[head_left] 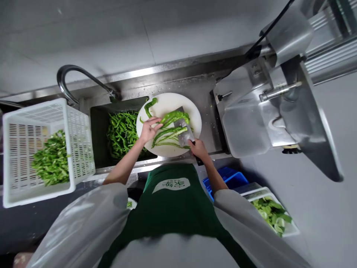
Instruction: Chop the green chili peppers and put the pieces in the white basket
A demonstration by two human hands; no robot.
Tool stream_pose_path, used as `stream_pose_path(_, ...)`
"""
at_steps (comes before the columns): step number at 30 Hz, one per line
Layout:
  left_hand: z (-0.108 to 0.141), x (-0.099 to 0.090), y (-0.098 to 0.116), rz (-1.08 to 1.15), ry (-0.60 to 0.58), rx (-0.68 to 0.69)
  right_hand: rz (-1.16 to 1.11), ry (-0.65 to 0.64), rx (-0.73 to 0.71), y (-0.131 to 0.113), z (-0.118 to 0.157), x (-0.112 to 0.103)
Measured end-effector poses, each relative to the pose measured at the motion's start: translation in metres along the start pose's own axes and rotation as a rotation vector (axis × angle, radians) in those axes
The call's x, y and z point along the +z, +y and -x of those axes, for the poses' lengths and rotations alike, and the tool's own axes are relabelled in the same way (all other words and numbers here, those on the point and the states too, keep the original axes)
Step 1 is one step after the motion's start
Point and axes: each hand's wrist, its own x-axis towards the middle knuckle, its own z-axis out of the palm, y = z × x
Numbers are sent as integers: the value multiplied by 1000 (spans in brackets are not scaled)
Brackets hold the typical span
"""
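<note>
A round white cutting board (192,111) lies across the sink's edge, with several long green peppers (170,134) on it. My right hand (199,148) is wrapped round the black handle of a cleaver (184,138), whose wide blade rests among the peppers on the board's right part. My left hand (150,130) is at the board's left side, its fingertips pinching the end of a green pepper (175,117) that reaches over the blade. One curved pepper (150,107) lies apart near the board's upper left edge.
The sink basin (99,130) left of the board holds a heap of green peppers (122,130). A tall white basket (80,137) with cut greens stands far left, below a curved faucet (83,72). A metal slicer (245,123) stands right; a blue crate (231,178) and white tray of leaves (272,216) sit lower right.
</note>
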Motion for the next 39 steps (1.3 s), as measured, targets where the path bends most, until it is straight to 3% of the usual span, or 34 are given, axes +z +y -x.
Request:
stream_pose_path(5,69,16,-32,-84,-80,-62,347,98,-51,-11,4,-42)
stream_pose_path(9,86,24,-20,-398,-179,3,586,135,-32,-21,12,-71)
stream_pose_path(12,76,43,3,-552,-341,43,719,153,1,-25,16,-87)
stream_pose_path(14,59,62,14,-582,-378,27,773,169,22,-23,18,-95)
stream_pose_path(18,10,98,24,-568,-212,-84,814,188,69,-10,25,-109)
stream_pose_path(21,-21,106,30,-529,-129,-161,821,201,124,3,36,-117)
stream_pose_path(24,-41,91,27,-502,-37,-155,817,227,158,17,52,-121)
stream_pose_path(26,-52,70,13,-477,143,-216,813,232,144,27,63,-121)
stream_pose_path(28,-67,45,-11,-394,334,-381,781,207,101,38,74,-117)
stream_pose_path(30,-81,20,-39,-218,374,-561,701,145,34,49,80,-109)
stream_pose_path(32,-89,-3,-57,-47,355,-644,586,75,-26,61,81,-95)
stream_pose_path(34,-81,-20,-55,17,408,-560,456,25,-49,75,77,-77)
stream_pose_path(36,-53,-27,-35,-10,481,-343,317,-9,-19,91,71,-58)
stream_pose_path(37,-32,-24,-21,-29,478,-228,241,-26,9,100,68,-49)
stream_pose_path(39,14,-3,9,-41,357,-106,88,-53,72,116,62,-33)
